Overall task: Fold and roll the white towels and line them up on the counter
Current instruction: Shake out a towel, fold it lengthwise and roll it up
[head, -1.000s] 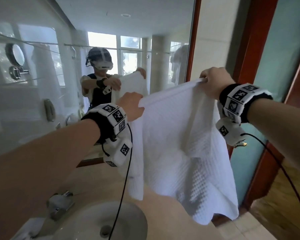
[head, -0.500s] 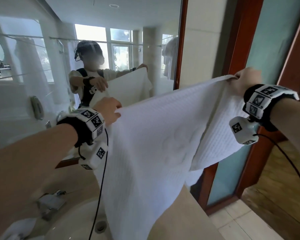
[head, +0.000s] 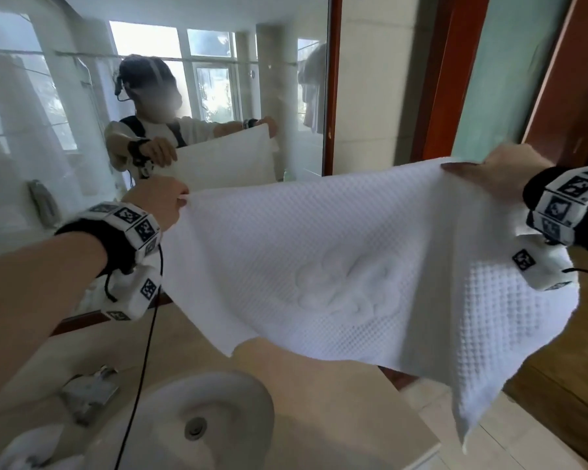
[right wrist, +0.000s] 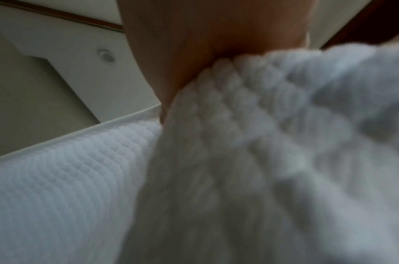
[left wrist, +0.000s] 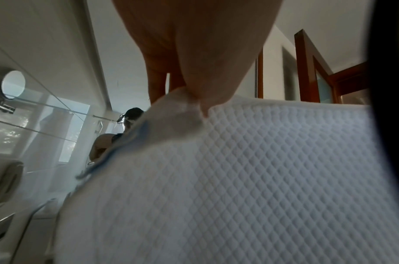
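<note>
— So, what is seen at the far left?

— A faucet [head: 89,391] is mounted on the beige counter [head: 319,418], with a white sink [head: 238,401] set just beside it. A wall mirror [head: 65,137] is fixed behind them.

— And how is the left hand [head: 157,203] closed?

— One top corner of the white towel [head: 336,266] is pinched between its thumb and fingers [left wrist: 156,78]; the cloth is bunched at the pinch.

— Where is the towel held?

— It is stretched in the air above the counter and sink, its top edge pulled taut between the two hands, its waffle weave hung down and its lower edge kept off the counter. An embossed motif is seen near its middle.

— And at the right?

— The other top corner is gripped by the right hand [head: 499,178], with fabric gathered under the curled fingers. A wooden door frame [head: 455,79] is seen behind it.
</note>
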A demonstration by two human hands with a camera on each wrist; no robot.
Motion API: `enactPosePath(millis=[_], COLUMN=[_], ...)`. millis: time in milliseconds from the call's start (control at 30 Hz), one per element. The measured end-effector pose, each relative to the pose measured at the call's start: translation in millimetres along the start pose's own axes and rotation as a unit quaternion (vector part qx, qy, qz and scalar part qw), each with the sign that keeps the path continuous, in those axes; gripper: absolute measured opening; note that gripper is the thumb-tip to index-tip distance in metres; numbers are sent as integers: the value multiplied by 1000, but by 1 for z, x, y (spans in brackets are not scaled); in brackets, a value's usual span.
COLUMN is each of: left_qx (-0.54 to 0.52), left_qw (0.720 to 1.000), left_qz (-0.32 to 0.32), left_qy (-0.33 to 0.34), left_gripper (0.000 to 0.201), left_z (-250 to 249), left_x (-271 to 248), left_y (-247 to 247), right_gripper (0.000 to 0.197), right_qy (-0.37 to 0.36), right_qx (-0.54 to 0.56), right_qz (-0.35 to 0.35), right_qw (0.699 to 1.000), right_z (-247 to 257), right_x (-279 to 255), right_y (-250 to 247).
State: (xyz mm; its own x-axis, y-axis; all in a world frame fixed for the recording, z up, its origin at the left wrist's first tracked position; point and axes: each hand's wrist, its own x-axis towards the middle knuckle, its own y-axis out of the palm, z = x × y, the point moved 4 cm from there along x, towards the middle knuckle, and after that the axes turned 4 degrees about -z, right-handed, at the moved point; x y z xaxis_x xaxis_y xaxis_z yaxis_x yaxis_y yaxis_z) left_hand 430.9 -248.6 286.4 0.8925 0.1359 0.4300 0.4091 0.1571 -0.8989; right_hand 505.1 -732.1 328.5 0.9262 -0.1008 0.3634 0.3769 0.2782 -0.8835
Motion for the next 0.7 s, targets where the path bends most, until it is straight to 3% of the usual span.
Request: enactPosePath(millis=[267,333,400,500,600,700], left_qx=[-37,-29,-30,-18,18,31], left_qw=[998,999,999,992,988,983], left_qz=[-38,-41,2,84,54,64], left_qy=[-33,0,30,91,144,168], left_gripper=[32,32,34,34,37,44], left_z=[6,16,25,36,39,34], left_x=[24,30,39,52,61,75], left_y=[17,27,35,50,61,77], right_gripper=[81,84,87,64,63,62], right_qy=[-26,-27,-22,1,18,12], right_qx=[-2,-26,-59,-79,-131,-211], right_qz=[76,106,135,157,172,182], right_qw=[997,994,989,984,976,960], right_z=[-14,-15,-16,-11,-10,-11], right_x=[-42,-54,-66,-93,-115,-127], right_y=[9,10,10,9,11,12])
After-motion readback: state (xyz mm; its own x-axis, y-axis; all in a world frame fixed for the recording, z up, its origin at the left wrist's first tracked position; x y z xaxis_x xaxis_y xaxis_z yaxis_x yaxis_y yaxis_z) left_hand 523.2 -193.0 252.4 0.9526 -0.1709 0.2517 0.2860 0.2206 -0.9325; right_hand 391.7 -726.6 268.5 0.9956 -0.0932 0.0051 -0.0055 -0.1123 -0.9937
